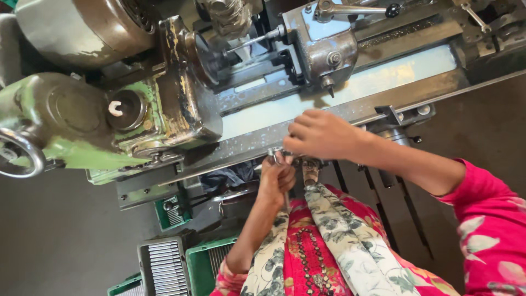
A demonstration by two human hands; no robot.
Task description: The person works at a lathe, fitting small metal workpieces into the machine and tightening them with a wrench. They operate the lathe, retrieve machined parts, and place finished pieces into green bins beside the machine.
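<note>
The lathe (181, 104) fills the top of the view, green paint worn to bare metal, its bed (329, 101) running off to the right as a pale flat strip. On that bed sits the carriage (323, 52), a grey block with a lever on top and a thin rod reaching toward the chuck (216, 33); it looks parked clear of the front rail so the hands have room. Down on the floor, crates (186, 266) of small grey metal parts stand just below the machine, near at hand for picking. Now the hands. The right hand (320, 134) comes in over the rail, fingers curled down and closed around something at the machine's front edge; what exactly, I can't tell, the knuckles hide it. The left hand (278, 175) is right beneath it, closed in a fist on a slim metal tool (275, 155), whose shiny head pokes up against the right hand's fingertips. Both hands touch, working one spot together.
</note>
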